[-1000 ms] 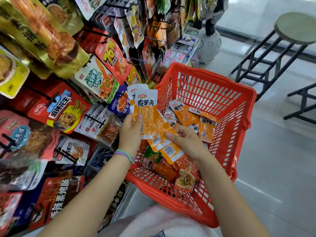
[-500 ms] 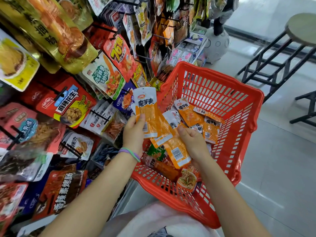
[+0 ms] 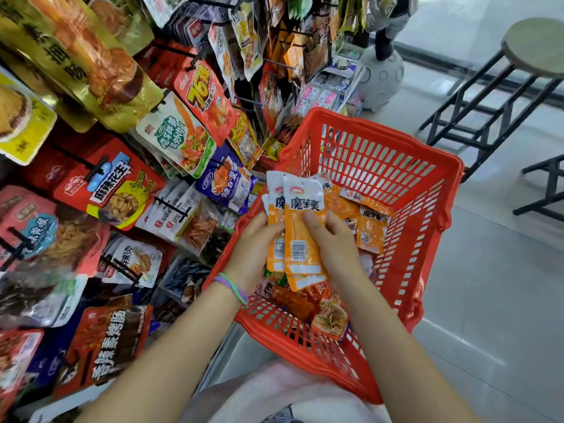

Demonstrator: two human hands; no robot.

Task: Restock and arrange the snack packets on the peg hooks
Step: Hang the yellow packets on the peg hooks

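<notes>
We look down on a red basket (image 3: 421,190), our landmark here, and both our hands meet over its near-left corner. Our left hand (image 3: 253,254) grips a fanned stack of orange-and-white snack packets (image 3: 300,236) from the left side, thumb on the front of the stack and fingers curled behind it, a purple and green band (image 3: 232,286) circling the wrist. Our right hand (image 3: 334,242) pinches the front packet of the same stack from the right, thumb pressed on its orange face, the other fingers tucked behind. The packets stand roughly upright, white tops up, barcodes toward their lower ends, held above the basket's contents rather than lying in them. Inside the basket, just right of the stack, more loose packets (image 3: 370,228) of the same kind lie against the far wall, and other snack bags (image 3: 329,319) sit beneath our hands near the front wall. Left of the basket, the peg hooks (image 3: 171,204) of the display carry many hanging bags, among them a red peanut bag (image 3: 113,190) and a purple bag (image 3: 227,183) just beside the basket's left rim. Right of the basket and beyond it stands a round stool (image 3: 537,44) on the pale floor
</notes>
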